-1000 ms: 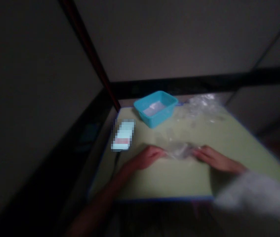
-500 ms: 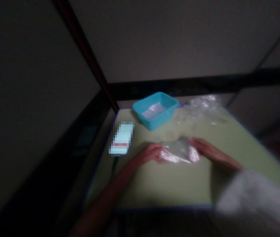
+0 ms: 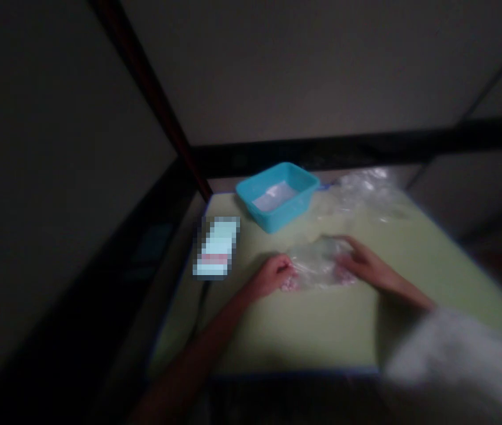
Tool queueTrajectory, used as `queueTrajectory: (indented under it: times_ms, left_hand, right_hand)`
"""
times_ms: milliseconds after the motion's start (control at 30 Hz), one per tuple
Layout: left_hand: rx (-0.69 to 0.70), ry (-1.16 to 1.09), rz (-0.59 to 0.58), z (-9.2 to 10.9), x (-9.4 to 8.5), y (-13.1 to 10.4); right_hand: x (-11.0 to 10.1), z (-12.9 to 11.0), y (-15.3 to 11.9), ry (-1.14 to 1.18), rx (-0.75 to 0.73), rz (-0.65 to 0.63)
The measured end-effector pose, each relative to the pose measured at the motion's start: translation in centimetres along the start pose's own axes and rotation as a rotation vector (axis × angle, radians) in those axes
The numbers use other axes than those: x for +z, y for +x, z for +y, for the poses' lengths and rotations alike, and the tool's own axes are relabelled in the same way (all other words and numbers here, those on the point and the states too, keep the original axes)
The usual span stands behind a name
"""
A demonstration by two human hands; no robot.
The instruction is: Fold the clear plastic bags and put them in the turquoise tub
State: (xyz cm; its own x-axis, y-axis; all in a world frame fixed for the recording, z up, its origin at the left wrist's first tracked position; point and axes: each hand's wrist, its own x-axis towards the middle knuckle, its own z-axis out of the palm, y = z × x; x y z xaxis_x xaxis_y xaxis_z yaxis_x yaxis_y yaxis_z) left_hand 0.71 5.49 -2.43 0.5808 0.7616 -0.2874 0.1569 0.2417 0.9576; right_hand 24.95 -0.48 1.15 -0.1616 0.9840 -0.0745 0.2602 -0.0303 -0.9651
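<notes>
Dim lighting covers a plain grey wall (image 3: 321, 77) and a pale yellow-green tabletop (image 3: 286, 345) with blue edging; fine detail is blurred. On or just above this tabletop, between the two bare hands, is a piece of thin, clear, crinkled plastic film (image 3: 315, 268), drawn out sideways; whether bag or single sheet cannot be told. Left hand (image 3: 275, 273): fingers curled closed on the film's left end, with pinkish patches showing through the plastic at the fingertips. Right hand (image 3: 363, 264): has hold of the right end, fingers bent less tightly, the uppermost reaching along the far edge, the lower ones seen partly through the film. Beyond the grip, toward its left side, sits a turquoise rectangular plastic basket (image 3: 272, 222) with a white flat item (image 3: 276, 195) inside. Beyond the right hand lies a crumpled heap of clear, shiny plastic (image 3: 368, 192), near the basket. Left of the left hand and slightly farther off is a bright, pale rectangular panel (image 3: 217, 247), pixelated; a dark cable (image 3: 202, 304) runs from its near end past the left forearm. A whitish sleeve (image 3: 463, 360) covers the right forearm.
</notes>
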Motion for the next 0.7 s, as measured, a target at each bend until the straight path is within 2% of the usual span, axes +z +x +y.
queueTrajectory:
  times_ms: [267, 400, 467, 600, 700]
  left_hand:
    - [0.029, -0.002, 0.022, 0.04, 0.04, 0.02]
    - [0.016, -0.02, 0.001, -0.05, -0.04, -0.21]
    - [0.01, -0.038, -0.005, -0.13, -0.12, -0.35]
    - [-0.021, -0.092, 0.033, -0.22, -0.47, -0.61]
    - [0.028, -0.067, 0.07, -0.08, -0.77, -0.76]
  right_hand:
    - [-0.56, 0.22, -0.31, -0.106, -0.065, -0.1]
    - [-0.37, 0.51, -0.22, -0.029, -0.023, -0.134]
    - [-0.33, 0.6, -0.18, 0.022, 0.02, -0.109]
    - [-0.36, 0.61, -0.16, 0.047, 0.053, 0.037]
    - [-0.38, 0.46, -0.16, 0.019, 0.038, 0.143]
